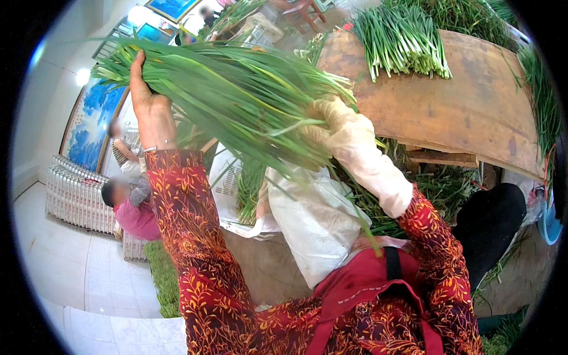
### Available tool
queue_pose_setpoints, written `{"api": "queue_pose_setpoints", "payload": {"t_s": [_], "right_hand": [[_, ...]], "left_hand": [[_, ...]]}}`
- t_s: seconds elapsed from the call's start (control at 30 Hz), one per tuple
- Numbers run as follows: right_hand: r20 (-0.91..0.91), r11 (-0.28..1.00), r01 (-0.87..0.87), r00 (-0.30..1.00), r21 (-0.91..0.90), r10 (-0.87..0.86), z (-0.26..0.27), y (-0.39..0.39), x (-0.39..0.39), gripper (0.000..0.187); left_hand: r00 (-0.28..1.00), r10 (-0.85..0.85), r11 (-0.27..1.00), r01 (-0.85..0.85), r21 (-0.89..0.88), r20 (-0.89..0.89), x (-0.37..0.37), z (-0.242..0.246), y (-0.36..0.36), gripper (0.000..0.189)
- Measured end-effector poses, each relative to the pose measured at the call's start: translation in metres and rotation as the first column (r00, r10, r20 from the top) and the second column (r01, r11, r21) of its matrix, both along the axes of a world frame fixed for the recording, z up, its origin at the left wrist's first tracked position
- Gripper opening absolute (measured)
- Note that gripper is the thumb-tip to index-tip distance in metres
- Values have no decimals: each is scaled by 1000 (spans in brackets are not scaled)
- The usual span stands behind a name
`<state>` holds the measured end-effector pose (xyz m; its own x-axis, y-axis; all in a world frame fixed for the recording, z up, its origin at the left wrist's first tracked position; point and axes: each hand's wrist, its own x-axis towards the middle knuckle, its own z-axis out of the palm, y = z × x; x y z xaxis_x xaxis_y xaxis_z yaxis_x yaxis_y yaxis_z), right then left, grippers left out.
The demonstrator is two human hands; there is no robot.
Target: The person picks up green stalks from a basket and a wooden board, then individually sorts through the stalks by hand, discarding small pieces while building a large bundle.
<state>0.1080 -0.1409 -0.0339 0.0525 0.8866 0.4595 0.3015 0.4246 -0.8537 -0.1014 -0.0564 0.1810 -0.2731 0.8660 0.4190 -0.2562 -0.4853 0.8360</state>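
A large bunch of long green leafy stalks, like garlic chives point(230, 84), is stretched across the upper middle of the view. My bare left hand point(151, 100) grips its left part, thumb over the leaves. At the bunch's pale stem end on the right is my right hand point(326, 117), in a cream glove; leaves hide part of its fingers, and it holds the stems. Some leaves hang down blurred over the white cloth point(310, 222) on my lap. Another bunch of green stalks point(404, 44) lies on the wooden board at the upper right, pale ends towards me.
The wooden board point(457, 102) stands at the right, with loose greens point(439, 195) below it. A white plastic crate point(226, 177) holding greens is beyond my lap. Two people point(137, 217) are at the left near stacked white crates point(80, 199). A blue basin rim point(550, 226) shows far right.
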Motion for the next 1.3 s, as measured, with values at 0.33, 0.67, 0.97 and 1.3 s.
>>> {"api": "queue_pose_setpoints", "payload": {"t_s": [0.33, 0.67, 0.97, 1.3], "right_hand": [[-877, 785, -619, 388, -21, 283, -27, -3, 19, 19], [-598, 540, -788, 594, -295, 539, -113, -51, 74, 26], [15, 918, -213, 973, -334, 231, -81, -31, 63, 32], [-783, 735, -647, 558, -202, 276, 4, 4, 15, 21]], "left_hand": [[993, -66, 997, 63, -44, -93, 1, -6, -2, 20], [999, -7, 999, 5, -47, -53, -51, -9, 0, 19], [992, -21, 1000, 22, 5, -121, -33, -19, -17, 24], [979, -95, 995, 100, 19, -181, 3, -21, -42, 24]]}}
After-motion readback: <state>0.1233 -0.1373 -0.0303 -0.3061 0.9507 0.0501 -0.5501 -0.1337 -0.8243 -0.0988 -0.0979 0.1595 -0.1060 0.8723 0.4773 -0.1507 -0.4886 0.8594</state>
